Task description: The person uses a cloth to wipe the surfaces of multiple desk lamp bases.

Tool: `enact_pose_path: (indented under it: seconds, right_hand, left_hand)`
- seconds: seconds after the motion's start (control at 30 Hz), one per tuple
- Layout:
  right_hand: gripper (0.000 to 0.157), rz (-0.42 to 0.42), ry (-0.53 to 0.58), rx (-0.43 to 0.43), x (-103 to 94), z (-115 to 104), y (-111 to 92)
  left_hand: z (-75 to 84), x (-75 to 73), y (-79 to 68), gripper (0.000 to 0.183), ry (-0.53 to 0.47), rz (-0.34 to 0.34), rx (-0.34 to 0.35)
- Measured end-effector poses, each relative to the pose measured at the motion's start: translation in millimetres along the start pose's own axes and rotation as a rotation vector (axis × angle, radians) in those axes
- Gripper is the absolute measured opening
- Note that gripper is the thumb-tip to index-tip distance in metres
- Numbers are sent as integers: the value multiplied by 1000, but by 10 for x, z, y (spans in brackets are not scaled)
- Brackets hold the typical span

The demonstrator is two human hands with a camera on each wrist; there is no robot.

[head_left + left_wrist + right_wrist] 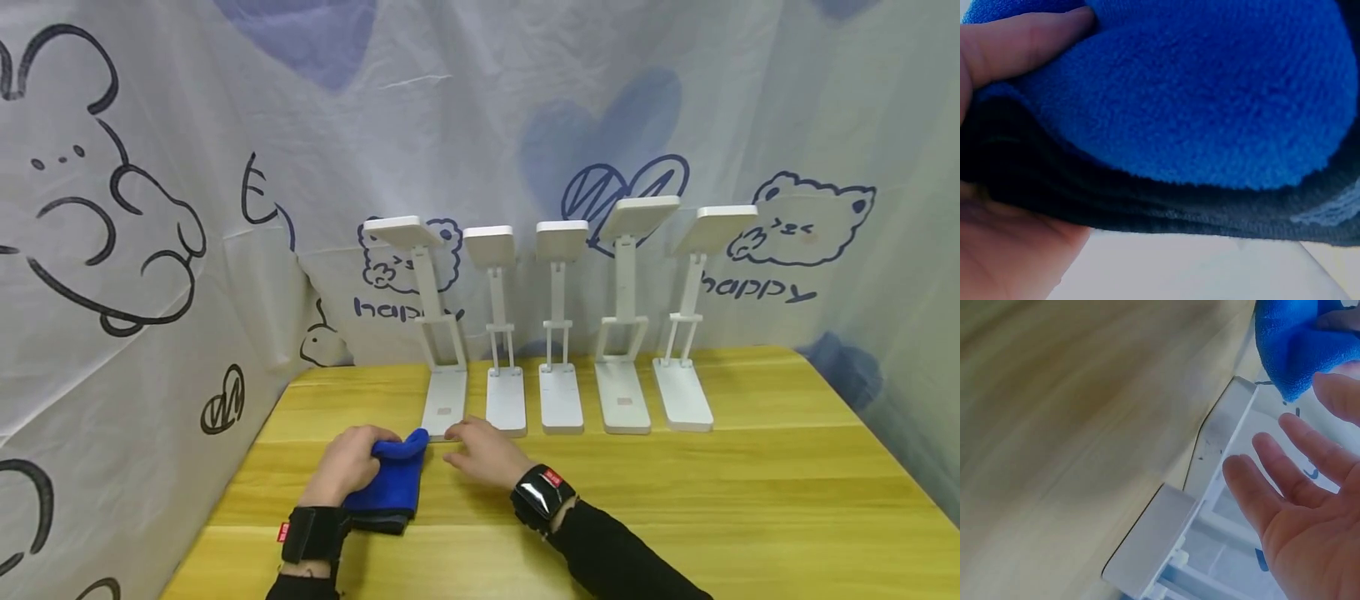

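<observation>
My left hand (pixel 347 464) pinches a folded blue cloth (pixel 393 485) with dark edging, at the front left of the leftmost white desk lamp (pixel 446 398). In the left wrist view the thumb (pixel 1029 44) lies on top of the cloth (pixel 1210 106), and the other fingers are under its dark layers. My right hand (pixel 491 454) hovers by the front edge of that lamp's base. Seen from the right wrist, this hand (pixel 1310 494) has its fingers spread and slightly bent, holding nothing; the cloth (pixel 1297 344) is beyond the fingertips.
Several more white desk lamps stand in a row to the right, including one with a slim base (pixel 561 400) and one at the far right (pixel 682 396). They stand on a yellow wood-grain table (pixel 675 517). A printed white curtain (pixel 480 125) hangs behind.
</observation>
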State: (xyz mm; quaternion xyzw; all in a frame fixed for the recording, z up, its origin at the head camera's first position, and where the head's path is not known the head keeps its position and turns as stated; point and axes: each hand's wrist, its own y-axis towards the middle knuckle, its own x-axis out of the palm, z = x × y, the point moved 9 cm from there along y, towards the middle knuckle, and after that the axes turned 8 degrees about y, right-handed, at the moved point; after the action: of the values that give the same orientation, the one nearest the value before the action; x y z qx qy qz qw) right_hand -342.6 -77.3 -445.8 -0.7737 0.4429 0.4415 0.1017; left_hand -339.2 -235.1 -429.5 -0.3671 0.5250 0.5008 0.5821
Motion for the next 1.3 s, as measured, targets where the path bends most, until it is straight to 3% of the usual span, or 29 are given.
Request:
enact_pose_path:
  seconds: [0.2,0.73,1.03,1.3]
  right_hand:
    - [38,-36,-43,29,112,-34,121]
    - [57,-94,-205,175,451,114,267]
    - [67,-117,-184,286,485,148,402]
    - [59,-132,-214,346,484,164,413]
  left_hand:
    - [-113,40,-12,46,-20,-46,-43]
    - [-182,111,-21,45,-32,-76,-64]
    - [-156,90,-30,44,-37,-60,-41]
    - [-160,95,-33,45,-48,-79,-49]
